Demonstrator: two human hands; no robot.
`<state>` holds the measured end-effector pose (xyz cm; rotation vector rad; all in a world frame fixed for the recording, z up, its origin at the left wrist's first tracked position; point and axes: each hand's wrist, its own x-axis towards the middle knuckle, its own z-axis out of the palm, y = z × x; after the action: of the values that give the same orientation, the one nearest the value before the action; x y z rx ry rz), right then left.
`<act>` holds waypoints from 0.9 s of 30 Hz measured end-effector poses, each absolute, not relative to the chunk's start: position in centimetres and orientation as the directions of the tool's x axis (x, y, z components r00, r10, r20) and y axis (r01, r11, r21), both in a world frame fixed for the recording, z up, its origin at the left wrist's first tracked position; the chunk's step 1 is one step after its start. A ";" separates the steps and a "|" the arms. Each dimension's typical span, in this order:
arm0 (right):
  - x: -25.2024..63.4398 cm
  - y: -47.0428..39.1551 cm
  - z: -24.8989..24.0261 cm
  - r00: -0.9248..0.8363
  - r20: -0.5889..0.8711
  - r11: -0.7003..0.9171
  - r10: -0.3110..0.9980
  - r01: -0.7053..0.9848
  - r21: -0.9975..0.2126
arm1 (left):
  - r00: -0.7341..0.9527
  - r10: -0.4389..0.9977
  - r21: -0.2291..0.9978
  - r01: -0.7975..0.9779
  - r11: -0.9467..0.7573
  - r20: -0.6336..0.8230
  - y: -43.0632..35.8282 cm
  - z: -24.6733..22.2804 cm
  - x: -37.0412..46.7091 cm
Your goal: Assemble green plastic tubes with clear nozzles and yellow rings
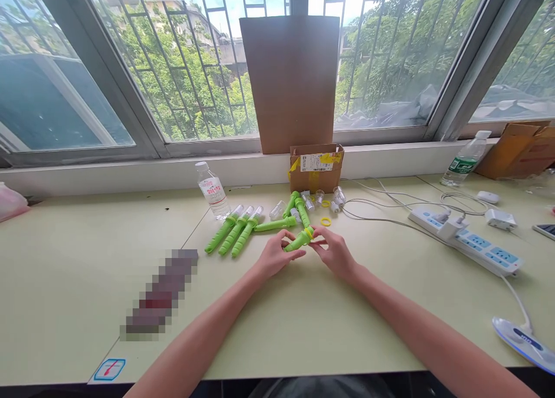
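Observation:
My left hand (277, 253) is closed round a green plastic tube (296, 243), which lies tilted between my hands just above the table. At the tube's upper right end, my right hand (336, 253) pinches near a yellow ring (309, 233) seated around it. Just beyond my hands are loose green tubes without clear caps, one lying crosswise (275, 224) and another (302, 212) pointing toward me. Left of them, several green tubes with clear caps (228, 230) lie side by side. Loose yellow rings (325, 221) and clear plastic caps (339, 195) are scattered behind my right hand.
An open cardboard box (315, 181) stands at the back, before a tall brown board (295, 85). A water bottle (213, 192) is at the left, another bottle (466, 161) at the right. Cables and a power strip (466, 242) occupy the right side. A blurred-out object (160, 294) lies left.

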<state>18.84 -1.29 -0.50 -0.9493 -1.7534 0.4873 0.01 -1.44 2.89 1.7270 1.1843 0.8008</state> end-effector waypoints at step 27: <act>18.6 -1.4 -0.4 -0.141 0.633 0.631 0.761 0.386 -0.673 | 0.359 0.933 0.925 0.351 -0.143 0.008 -1.8 2.9 0.3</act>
<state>18.65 -1.40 -0.38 -0.9342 -1.7551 0.4268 0.28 -1.76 2.92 1.6898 1.1543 0.7837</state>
